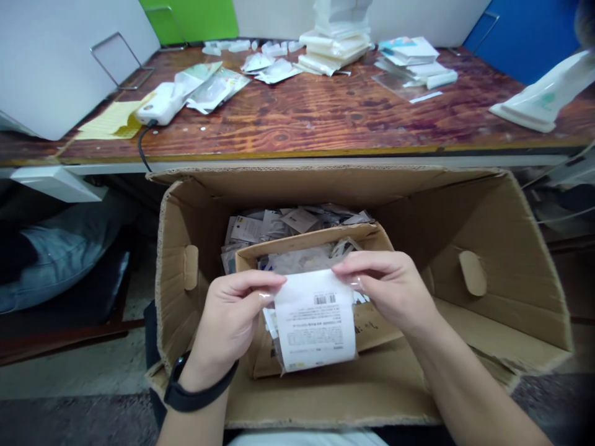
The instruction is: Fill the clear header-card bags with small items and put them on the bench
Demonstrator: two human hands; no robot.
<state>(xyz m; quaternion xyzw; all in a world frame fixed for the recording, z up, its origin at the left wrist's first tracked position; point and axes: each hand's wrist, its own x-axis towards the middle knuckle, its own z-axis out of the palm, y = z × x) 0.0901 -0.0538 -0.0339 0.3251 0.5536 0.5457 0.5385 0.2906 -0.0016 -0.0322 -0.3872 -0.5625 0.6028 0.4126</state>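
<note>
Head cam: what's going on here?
A person pinches a labelled plastic packet between the left hand and right hand, above a small cardboard box of packets that stands inside a larger open carton. Behind, a wooden workbench holds white packaging and a corded white device.

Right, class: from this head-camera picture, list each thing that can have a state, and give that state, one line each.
Left hand: pinching the labelled packet's edge.
Right hand: pinching the packet's opposite edge.
Labelled packet: lifted above the inner box, barcode label showing.
Inner cardboard box: open, packets inside.
Outer cardboard carton: flaps open, inner box inside.
White corded device: lying on the desk, cable trailing over the edge.
</note>
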